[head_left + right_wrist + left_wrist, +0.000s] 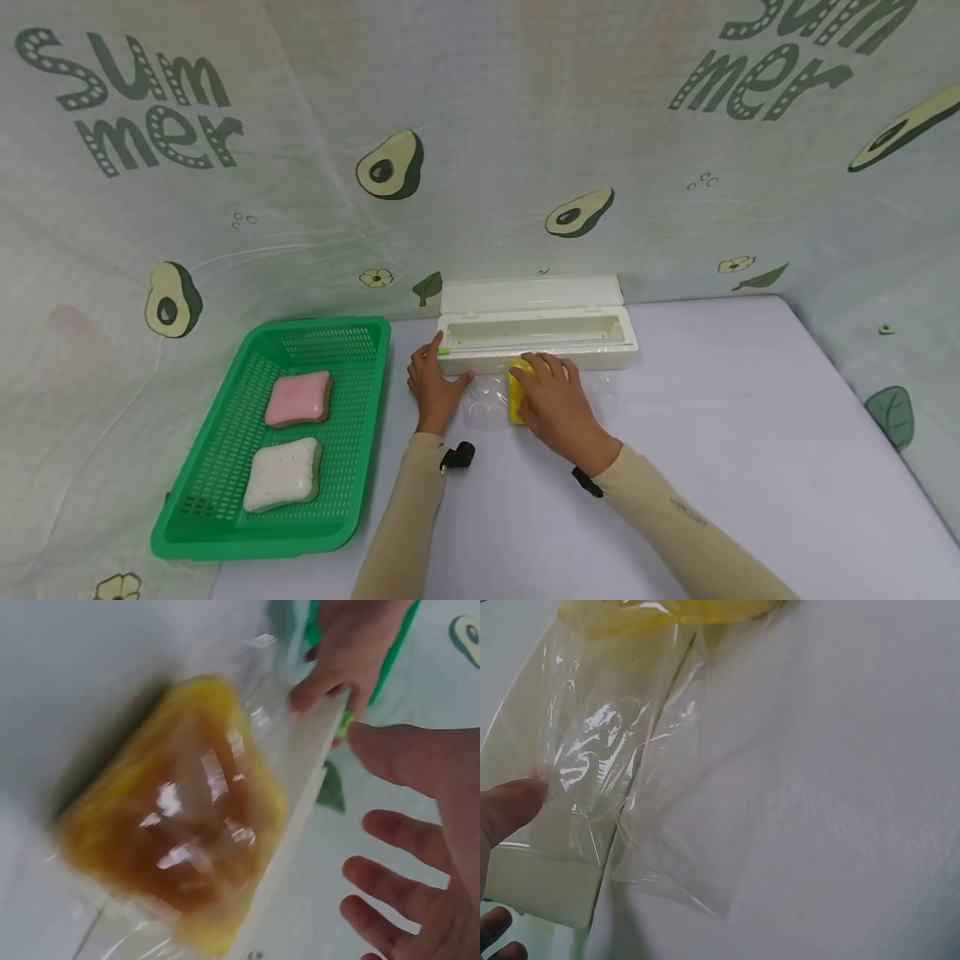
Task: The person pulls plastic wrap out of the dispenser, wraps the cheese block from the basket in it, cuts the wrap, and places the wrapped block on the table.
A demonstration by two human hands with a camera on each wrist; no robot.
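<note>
A yellow sponge (pixel 517 392) with a brown face stands in clear cling film (pixel 487 400) in front of a white cling film dispenser (pixel 536 360). In the right wrist view, the film lies glossy over the sponge (pixel 187 817). My right hand (pixel 558 404) is just behind the sponge, fingers spread, with a gap between them and it in the right wrist view. My left hand (pixel 438 383) holds the dispenser's left end, thumb on the front and fingers round the corner by a green slider (pixel 444 351). The left wrist view shows film draped beside that thumb (pixel 514 810).
To the left is a green basket (pixel 367 433) holding a pink sponge (pixel 298 398) and a white speckled sponge (pixel 282 475). The dispenser's lid (pixel 532 292) stands raised at the back, near a printed curtain (pixel 480 167). White cloth (pixel 720 433) covers the table.
</note>
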